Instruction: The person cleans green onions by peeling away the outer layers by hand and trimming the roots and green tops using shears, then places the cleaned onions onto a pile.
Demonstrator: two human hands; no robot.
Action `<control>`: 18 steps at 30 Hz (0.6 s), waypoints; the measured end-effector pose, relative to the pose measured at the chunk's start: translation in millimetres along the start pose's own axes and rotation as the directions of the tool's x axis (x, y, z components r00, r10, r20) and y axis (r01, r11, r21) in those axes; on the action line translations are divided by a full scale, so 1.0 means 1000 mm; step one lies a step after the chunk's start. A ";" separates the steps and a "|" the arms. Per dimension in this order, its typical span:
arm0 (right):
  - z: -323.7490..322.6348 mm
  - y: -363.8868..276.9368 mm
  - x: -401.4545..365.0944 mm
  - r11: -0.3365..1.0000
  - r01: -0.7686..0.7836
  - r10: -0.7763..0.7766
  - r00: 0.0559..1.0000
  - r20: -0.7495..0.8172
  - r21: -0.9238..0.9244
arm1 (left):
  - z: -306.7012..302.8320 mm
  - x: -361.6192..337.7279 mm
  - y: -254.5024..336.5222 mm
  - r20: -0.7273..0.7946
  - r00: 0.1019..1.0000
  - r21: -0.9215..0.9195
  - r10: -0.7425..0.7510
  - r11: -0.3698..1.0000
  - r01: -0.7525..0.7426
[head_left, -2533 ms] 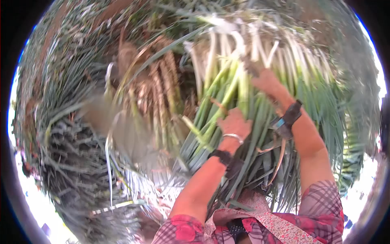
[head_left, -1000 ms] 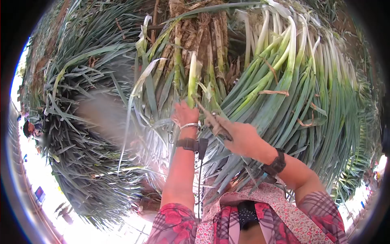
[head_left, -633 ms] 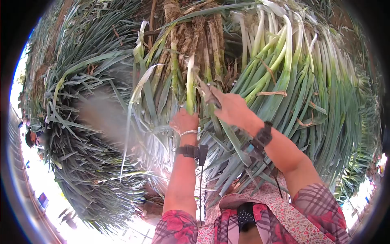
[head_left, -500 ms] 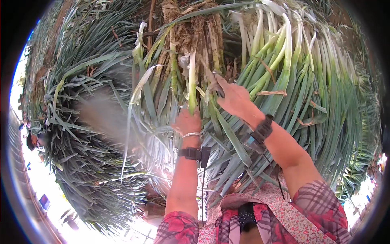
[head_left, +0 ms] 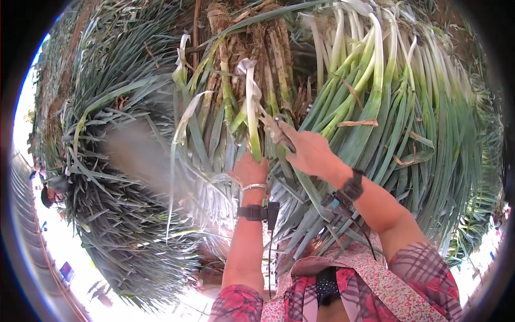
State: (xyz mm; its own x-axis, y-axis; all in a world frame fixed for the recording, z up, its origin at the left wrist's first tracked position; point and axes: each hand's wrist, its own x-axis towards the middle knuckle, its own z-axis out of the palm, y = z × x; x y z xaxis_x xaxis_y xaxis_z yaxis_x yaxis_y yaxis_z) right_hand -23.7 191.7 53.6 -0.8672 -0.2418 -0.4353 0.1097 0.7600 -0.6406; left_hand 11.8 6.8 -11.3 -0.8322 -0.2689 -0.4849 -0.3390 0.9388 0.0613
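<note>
My left hand [head_left: 250, 172] is closed around the green lower part of a single leek [head_left: 252, 118], whose white shank points up and away from me. Its pale root end [head_left: 247, 65] stands in front of the brown, muddy bundle. Just right of the stalk, my right hand [head_left: 308, 150] grips a small, mud-coloured bladed tool [head_left: 272, 129]; whether it is a knife or scissors I cannot tell. The blade's tip lies right beside the white shank. Loose peeled-back leaves [head_left: 185, 118] hang to the left of my left hand.
Cleaned leeks [head_left: 375, 70] lie piled to the right, white ends away from me. Unpeeled leeks with brown roots [head_left: 257, 40] sit straight ahead. A big heap of dark green leaves [head_left: 123, 225] fills the left side. Cords run from bands on both my wrists.
The leek has come slightly lower and its white end is more exposed. My right hand has moved down and a little right, bringing the tool closer beside the shank.
</note>
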 end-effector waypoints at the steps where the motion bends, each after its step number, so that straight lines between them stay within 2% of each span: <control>1: -0.001 0.002 0.010 1.000 0.009 -0.009 0.999 -0.035 0.000 | 0.001 -0.001 0.000 -0.003 1.000 -0.045 -0.004 0.999 0.004; 3: -0.001 0.005 0.029 1.000 0.000 -0.001 0.998 -0.064 -0.024 | 0.003 -0.002 0.000 0.004 1.000 -0.064 -0.008 0.998 0.008; 5: -0.003 0.009 0.047 0.999 -0.009 0.005 0.996 -0.094 -0.044 | 0.001 -0.006 0.003 0.060 0.998 -0.168 0.001 0.986 0.009; 9: -0.012 0.015 0.077 0.995 -0.032 0.021 0.993 -0.116 -0.096 | -0.003 -0.007 0.009 0.117 0.993 -0.207 0.009 0.978 0.016; 11: -0.016 0.018 0.087 0.992 -0.051 0.035 0.989 -0.141 -0.114 | -0.010 -0.007 0.011 0.088 0.995 -0.201 0.037 0.979 -0.019; 13: -0.019 0.021 0.091 0.993 -0.043 0.025 0.986 -0.164 -0.106 | -0.002 -0.001 0.002 0.170 0.985 -0.343 0.037 0.939 0.024; 14: -0.020 0.022 0.091 0.994 -0.034 0.015 0.983 -0.182 -0.102 | 0.003 0.004 -0.004 0.170 0.985 -0.340 0.038 0.940 0.022; 16: -0.021 0.022 0.087 0.994 -0.037 0.021 0.988 -0.152 -0.104 | 0.006 0.013 -0.012 0.378 0.917 -0.669 0.130 0.723 0.174; 17: -0.022 0.022 0.084 0.993 -0.039 0.026 0.993 -0.119 -0.109 | 0.007 0.015 -0.017 0.377 0.917 -0.668 0.132 0.725 0.171; 18: -0.025 0.022 0.084 0.993 -0.041 0.027 0.992 -0.123 -0.106 | 0.000 0.015 -0.016 0.375 0.900 -0.728 0.223 0.672 0.137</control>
State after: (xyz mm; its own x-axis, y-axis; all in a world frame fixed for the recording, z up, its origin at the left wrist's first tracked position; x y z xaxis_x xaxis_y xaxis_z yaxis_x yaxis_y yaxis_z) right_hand -105.7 203.1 18.8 -0.9169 -0.1450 -0.3718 0.0925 0.8291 -0.5515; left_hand 4.9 -12.4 -20.0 -0.6598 0.0485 -0.7499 -0.6609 0.4374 0.6098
